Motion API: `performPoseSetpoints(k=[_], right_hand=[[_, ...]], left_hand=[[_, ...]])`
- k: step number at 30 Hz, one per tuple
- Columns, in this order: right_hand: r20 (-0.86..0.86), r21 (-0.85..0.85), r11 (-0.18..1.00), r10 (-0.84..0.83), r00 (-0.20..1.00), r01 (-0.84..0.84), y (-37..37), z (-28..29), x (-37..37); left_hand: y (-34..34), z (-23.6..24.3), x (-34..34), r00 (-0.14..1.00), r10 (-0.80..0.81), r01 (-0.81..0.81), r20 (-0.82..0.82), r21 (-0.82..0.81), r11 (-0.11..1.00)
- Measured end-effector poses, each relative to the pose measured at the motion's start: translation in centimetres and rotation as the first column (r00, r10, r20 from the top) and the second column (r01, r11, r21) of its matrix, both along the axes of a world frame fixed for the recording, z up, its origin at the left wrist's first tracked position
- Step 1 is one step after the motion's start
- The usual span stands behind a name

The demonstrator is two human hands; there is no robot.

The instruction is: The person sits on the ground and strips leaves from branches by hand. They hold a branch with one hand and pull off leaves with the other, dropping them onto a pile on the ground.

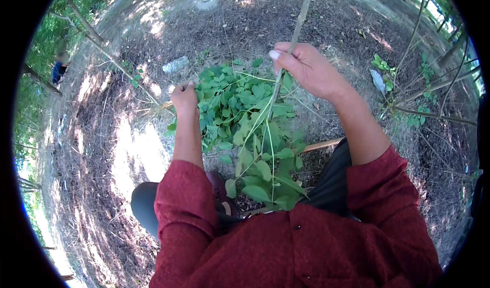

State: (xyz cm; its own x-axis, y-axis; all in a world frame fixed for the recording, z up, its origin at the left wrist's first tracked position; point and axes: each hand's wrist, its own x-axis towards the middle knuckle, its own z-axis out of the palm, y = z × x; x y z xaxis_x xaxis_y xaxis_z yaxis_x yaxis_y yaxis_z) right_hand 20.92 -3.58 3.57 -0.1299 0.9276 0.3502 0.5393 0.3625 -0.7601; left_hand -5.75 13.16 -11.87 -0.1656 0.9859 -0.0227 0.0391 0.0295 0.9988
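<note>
My right hand, raised at upper centre, grips a thin bare branch held upright, its leafy shoots hanging down toward my lap. My left hand is at the left edge of a heap of green leafy twigs on the ground, its fingers curled closed; what they hold, if anything, I cannot make out. A light wooden stick lies beside my right knee, partly hidden behind the leaves.
Pale litter pieces lie beyond the heap and at right. Slender saplings lean at left and right. A person in dark blue is at far left. Dry ground with twigs and sun patches surrounds me.
</note>
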Motion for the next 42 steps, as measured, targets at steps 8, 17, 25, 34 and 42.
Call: performPoseSetpoints(k=[8,17,25,34,42], right_hand=[[0.054,-0.013,0.987,-0.157,0.986,0.158,1.2,-1.5,0.7],[0.153,0.127,0.879,-0.475,0.867,0.459,2.7,-2.2,0.4],[0.206,0.069,0.887,-0.460,0.864,0.456,2.9,-1.7,-1.1],[0.136,0.136,0.877,-0.476,0.869,0.460,3.7,-1.6,1.3],[0.112,0.105,0.910,-0.411,0.905,0.401,3.5,-1.7,1.0]], left_hand=[[0.9,3.5,2.0,0.782,-0.386,0.310,-0.490,-0.231,0.922],[-13.9,14.8,2.6,0.912,-0.278,0.370,-0.301,0.312,0.875],[-18.4,10.0,2.8,0.653,0.045,0.472,-0.756,0.452,0.757],[-18.5,9.9,2.2,0.853,-0.449,0.487,-0.265,0.100,0.868],[-18.4,10.1,3.0,0.821,-0.563,0.568,0.096,-0.027,0.823]])
